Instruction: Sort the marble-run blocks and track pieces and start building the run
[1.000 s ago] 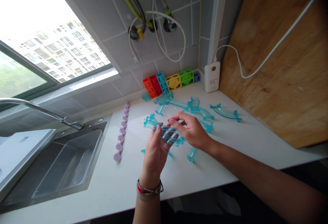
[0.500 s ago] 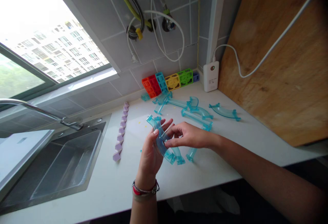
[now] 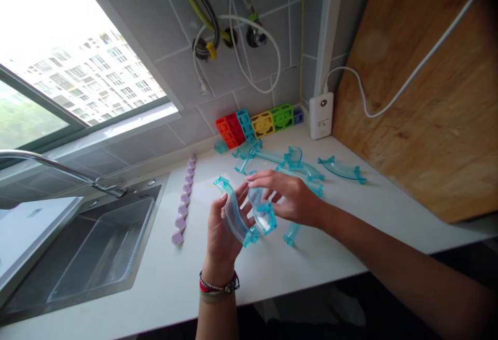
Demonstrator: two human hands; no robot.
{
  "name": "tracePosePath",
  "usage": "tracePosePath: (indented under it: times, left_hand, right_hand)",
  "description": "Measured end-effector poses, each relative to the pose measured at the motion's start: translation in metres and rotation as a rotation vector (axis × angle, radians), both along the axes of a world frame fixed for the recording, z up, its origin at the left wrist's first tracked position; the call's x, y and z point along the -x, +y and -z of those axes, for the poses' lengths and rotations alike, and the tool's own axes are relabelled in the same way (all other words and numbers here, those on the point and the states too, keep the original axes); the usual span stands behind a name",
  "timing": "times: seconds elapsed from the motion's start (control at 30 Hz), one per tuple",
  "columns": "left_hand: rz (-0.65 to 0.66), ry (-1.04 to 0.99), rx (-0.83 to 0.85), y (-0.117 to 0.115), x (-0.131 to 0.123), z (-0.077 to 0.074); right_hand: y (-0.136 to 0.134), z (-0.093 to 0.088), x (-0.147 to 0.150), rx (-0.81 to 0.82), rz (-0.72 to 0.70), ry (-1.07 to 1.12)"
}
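Note:
My left hand [image 3: 223, 231] grips a curved, see-through blue marble-run track [image 3: 234, 215], thumb on its near side and fingers behind. Close beside it, my right hand [image 3: 290, 194] pinches a second see-through blue track piece [image 3: 262, 210], turned with one end toward me. Both pieces are held above the white counter [image 3: 272, 283]. Behind my hands lie several loose blue tracks, among them a long one [image 3: 268, 157] and a curved one [image 3: 342, 170] farther right. A short straight track [image 3: 291, 233] lies under my right wrist.
Red blocks [image 3: 230, 131], a yellow block [image 3: 262, 123] and a green block [image 3: 282, 117] stand along the tiled wall. A row of lilac hexagonal pieces [image 3: 182, 209] lies left of my hands. The sink [image 3: 101, 252] is farther left; a white charger [image 3: 321, 117] stands at the back right.
The two track pieces, overlapping in my left hand before, are now apart. My right hand has lifted and turned one of them, while the left keeps the other.

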State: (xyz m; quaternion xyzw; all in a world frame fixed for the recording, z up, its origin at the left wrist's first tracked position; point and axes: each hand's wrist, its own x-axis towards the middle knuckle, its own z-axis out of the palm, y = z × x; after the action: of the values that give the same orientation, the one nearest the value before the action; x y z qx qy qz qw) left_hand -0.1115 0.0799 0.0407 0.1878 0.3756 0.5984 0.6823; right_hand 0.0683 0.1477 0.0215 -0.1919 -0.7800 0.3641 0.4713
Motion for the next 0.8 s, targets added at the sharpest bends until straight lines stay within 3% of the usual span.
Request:
tracePosePath:
  times: [0.1, 0.2, 0.57, 0.8]
  left_hand:
    - [0.036, 0.011, 0.035, -0.002, -0.004, -0.001]
    - [0.017, 0.035, 0.041, -0.003, -0.006, 0.0]
    - [0.091, -0.003, -0.076, -0.005, -0.009, 0.0]
    - [0.031, -0.041, -0.038, -0.004, -0.012, 0.0]
  right_hand:
    - [-0.003, 0.007, 0.006, -0.25, -0.014, -0.104]
    - [-0.007, 0.008, 0.009, -0.295, -0.034, -0.11]
    - [-0.015, -0.002, 0.008, -0.026, -0.203, 0.024]
    - [-0.017, -0.003, 0.009, 0.218, -0.271, 0.06]
